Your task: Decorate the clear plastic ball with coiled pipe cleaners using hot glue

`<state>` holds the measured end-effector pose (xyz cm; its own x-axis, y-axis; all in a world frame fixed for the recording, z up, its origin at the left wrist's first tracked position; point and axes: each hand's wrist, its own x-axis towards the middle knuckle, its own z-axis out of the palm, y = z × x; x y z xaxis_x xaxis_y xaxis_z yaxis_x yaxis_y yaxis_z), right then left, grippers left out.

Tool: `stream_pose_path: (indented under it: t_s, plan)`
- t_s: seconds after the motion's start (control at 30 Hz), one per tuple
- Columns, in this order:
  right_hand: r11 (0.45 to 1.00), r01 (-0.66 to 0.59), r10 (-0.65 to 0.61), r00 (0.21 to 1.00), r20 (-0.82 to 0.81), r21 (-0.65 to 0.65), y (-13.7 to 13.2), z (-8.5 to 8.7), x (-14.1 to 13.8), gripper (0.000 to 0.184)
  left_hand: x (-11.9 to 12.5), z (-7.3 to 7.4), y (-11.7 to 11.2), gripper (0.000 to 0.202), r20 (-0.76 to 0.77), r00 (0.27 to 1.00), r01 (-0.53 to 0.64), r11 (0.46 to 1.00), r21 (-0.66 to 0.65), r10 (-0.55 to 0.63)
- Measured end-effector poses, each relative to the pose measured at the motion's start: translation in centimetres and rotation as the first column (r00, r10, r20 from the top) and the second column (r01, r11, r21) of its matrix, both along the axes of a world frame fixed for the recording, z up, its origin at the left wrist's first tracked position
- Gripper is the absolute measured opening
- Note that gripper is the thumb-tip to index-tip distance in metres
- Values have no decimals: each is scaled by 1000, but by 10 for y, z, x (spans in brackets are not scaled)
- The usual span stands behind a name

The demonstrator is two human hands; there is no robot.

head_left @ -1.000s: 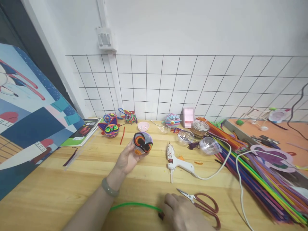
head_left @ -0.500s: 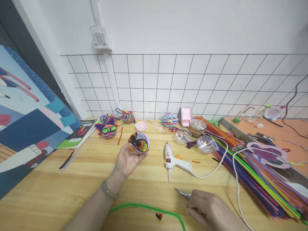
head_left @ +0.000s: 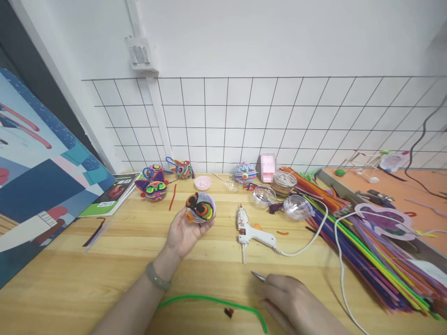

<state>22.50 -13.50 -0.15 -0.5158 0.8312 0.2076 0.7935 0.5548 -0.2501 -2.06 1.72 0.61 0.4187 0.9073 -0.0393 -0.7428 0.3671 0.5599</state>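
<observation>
My left hand (head_left: pixel 183 230) is raised over the wooden table (head_left: pixel 104 260), fingers wrapped under a clear ball (head_left: pixel 200 207) decorated with coloured pipe-cleaner spirals. My right hand (head_left: pixel 291 300) lies low at the near edge, covering the scissors; only their metal tip (head_left: pixel 257 275) pokes out to the left. I cannot see whether its fingers grip the handles. A green pipe cleaner (head_left: pixel 213 302) curves along the table just left of that hand, with a small dark and red scrap (head_left: pixel 228 312) beside it.
A white glue gun (head_left: pixel 253 232) lies in the middle, its cord (head_left: pixel 335 237) running right. Several coloured pipe cleaners (head_left: pixel 370 251) are piled at the right. Finished balls (head_left: pixel 153 186), clear half shells (head_left: pixel 296 207) and a pink bowl (head_left: pixel 203 182) line the wire grid wall. A painted board (head_left: pixel 38 186) leans left.
My right hand left the green pipe cleaner and moved right onto the scissors, hiding the red handles. The left hand turned the ball a little. The view drifted slightly.
</observation>
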Motion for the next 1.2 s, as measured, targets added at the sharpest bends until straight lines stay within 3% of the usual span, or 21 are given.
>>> stream_pose_path:
  t_s: [0.1,0.23,0.43,0.57,0.67,0.77,0.9,0.97,1.03,1.2]
  plan:
    - [990,-92,92,996,12,107,9,-1,-34,12,1,1,-1,40,-4,1000,-12,1000,-5,12]
    - [931,-251,222,965,138,263,26,-2,-82,10,3,0,-1,30,-32,999,-34,999,6,34]
    - [895,-408,318,869,380,183,39,0,-139,8,7,-5,-4,37,-140,990,4,976,218,28]
    - [867,-478,362,799,480,142,39,-6,-154,10,8,-7,-4,42,-169,985,11,952,306,43]
    - [860,-485,369,806,463,159,40,-8,-151,8,8,-7,-4,46,-200,979,17,947,322,50]
    - [889,-425,346,868,356,171,39,0,-137,5,8,-7,-5,49,-218,974,11,941,338,67]
    - [962,-238,210,959,192,137,32,34,-101,21,8,-6,-7,54,-227,972,35,932,362,52]
    - [979,-199,201,979,-43,47,30,55,-80,32,9,-6,-9,56,-254,966,57,928,369,41]
    - [990,-115,129,971,-202,79,31,72,-60,38,10,-6,-11,56,-283,959,80,924,375,32]
    - [992,8,33,949,-315,128,49,82,-26,25,14,-7,-17,58,-290,954,191,907,376,-80]
